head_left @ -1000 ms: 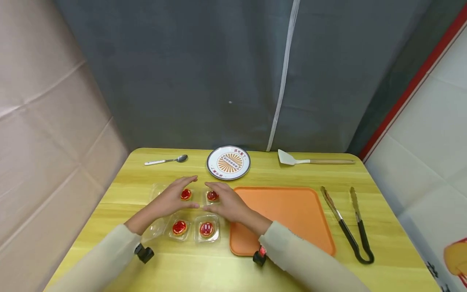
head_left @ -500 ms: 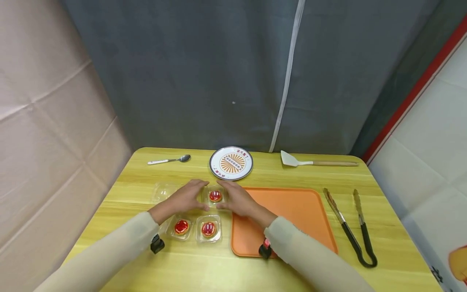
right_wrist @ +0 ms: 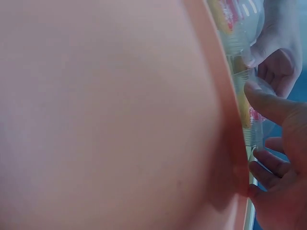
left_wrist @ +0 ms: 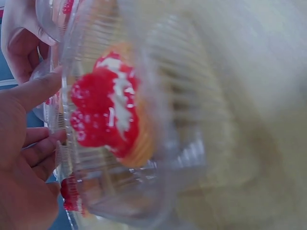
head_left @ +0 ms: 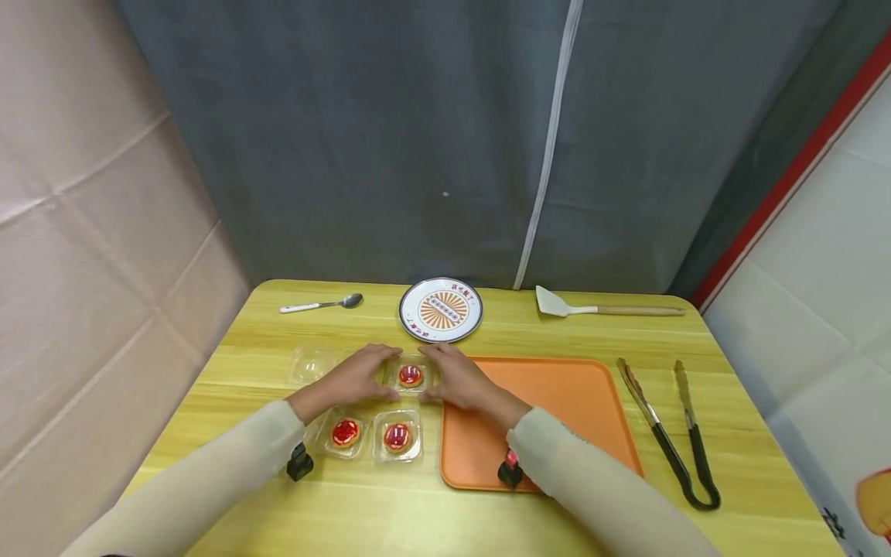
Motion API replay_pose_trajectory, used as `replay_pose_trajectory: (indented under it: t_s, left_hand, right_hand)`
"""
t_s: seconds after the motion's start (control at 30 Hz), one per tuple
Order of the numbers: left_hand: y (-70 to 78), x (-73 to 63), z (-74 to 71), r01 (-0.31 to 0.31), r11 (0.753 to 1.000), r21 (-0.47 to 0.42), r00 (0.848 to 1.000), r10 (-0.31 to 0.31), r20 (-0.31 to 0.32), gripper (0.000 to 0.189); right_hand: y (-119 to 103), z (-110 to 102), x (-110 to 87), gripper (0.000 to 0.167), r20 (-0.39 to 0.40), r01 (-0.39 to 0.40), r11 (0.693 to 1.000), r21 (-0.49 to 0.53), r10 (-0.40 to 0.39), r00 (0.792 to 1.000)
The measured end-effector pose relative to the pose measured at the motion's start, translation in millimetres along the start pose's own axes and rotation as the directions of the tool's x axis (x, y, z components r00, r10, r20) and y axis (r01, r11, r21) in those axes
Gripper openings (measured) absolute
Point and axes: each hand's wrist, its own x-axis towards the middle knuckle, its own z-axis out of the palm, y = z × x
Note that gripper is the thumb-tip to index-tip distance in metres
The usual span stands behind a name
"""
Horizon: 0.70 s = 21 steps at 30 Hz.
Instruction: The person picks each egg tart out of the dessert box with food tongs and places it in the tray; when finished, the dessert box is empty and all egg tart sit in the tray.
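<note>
In the head view, my left hand (head_left: 356,377) and my right hand (head_left: 454,379) hold a clear plastic tart box (head_left: 411,360) from opposite sides. Each thumb is at its near edge, the fingers at its far edge. Inside sits a red-topped tart (head_left: 411,376). Both wrist views show the two hands facing each other across this box. Two more boxed tarts, a left one (head_left: 345,433) and a right one (head_left: 397,438), lie in front. Another tart box with its clear lid (head_left: 311,365) is mostly hidden behind my left hand.
An orange tray (head_left: 550,418) lies under my right forearm. Metal tongs (head_left: 668,433) with black handles are to its right. Along the back are a spoon (head_left: 322,303), a patterned plate (head_left: 442,309) and a white spatula (head_left: 605,310) with a wooden handle.
My left hand has moved right, from the back left tart box to the back right one, where both hands now hold its sides. In the last half second the hands have barely shifted.
</note>
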Motion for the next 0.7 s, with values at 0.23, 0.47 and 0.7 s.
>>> replay_pose_trajectory:
  t_s: [0.23,0.47,0.7]
  left_hand:
    - [-1.0,-2.0,3.1,-0.033,0.999,-0.028,0.999,0.032,-0.035,0.09]
    - [-4.7,-1.9,7.5,-0.082,0.996,-0.029,0.994,0.08,-0.069,0.087]
    - [-4.8,-1.5,10.4,-0.077,0.997,-0.028,0.994,0.075,-0.074,0.081]
  right_hand:
    - [4,3,-1.1,0.091,0.008,0.011,1.0,0.023,-0.011,1.0]
    - [7,4,-3.1,0.089,0.013,0.019,0.999,0.04,-0.019,1.0]
    - [11,4,-4.9,0.086,0.039,0.031,0.998,0.049,-0.033,0.999]
